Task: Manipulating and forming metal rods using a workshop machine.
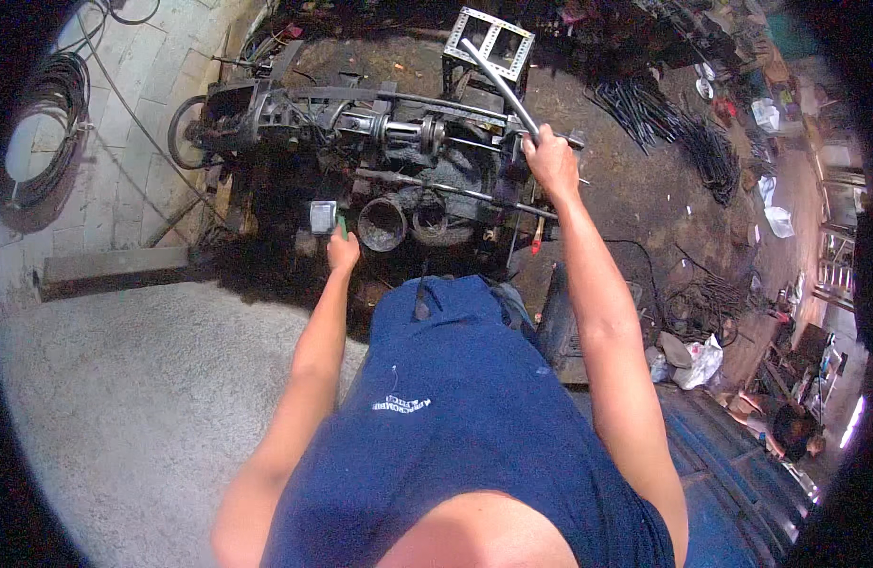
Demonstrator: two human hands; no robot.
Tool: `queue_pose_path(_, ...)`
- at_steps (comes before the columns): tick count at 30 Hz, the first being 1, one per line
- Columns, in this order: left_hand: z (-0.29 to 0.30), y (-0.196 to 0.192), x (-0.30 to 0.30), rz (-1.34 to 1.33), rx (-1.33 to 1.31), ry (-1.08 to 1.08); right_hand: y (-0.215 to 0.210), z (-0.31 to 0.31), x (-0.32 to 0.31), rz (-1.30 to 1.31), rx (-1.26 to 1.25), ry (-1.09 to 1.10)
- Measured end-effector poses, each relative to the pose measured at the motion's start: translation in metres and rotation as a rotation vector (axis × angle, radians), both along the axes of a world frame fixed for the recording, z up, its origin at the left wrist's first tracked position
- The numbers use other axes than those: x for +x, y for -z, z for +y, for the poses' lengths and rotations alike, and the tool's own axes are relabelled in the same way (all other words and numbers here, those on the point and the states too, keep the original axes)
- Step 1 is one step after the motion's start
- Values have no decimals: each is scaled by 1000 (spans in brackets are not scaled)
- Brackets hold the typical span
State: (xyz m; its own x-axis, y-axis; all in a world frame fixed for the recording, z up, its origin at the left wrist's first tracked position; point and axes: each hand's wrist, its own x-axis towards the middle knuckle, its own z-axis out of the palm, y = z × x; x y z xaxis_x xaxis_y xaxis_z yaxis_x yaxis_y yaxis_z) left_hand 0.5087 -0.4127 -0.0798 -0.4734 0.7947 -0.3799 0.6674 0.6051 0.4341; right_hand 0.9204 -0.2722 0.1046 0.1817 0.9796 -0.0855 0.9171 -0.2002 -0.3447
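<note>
My left hand is closed around the green handle of a flat tool with a pale, square head, perhaps a brush. It is held beside a round metal opening at the near left of a greasy machine with shafts and rails. My right hand grips the lower end of a straight grey metal rod over the machine's right end. The rod slants up and left, its far tip over a perforated metal stand. Below my right hand, a red-handled tool hangs by the rail.
Dark metal rods lie in heaps on the dirty floor at the right. Coiled black cable hangs on the left wall. A metal channel lies at the left, and a white plastic bag at the right.
</note>
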Motion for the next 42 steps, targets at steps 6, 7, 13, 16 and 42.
queue_pose_path(6,1,-7,2,20,-19,-13,5,0,2,12,3,-1)
queue_pose_path(7,1,-7,2,23,-21,-11,7,0,3,16,10,2)
queue_pose_path(13,-2,3,-2,-8,6,10,1,1,1,5,11,-10)
queue_pose_path(16,-1,1,0,-7,3,21,4,0,2,6,22,-15)
queue_pose_path(42,-3,5,-6,26,23,-1,0,-6,14,16,12,71)
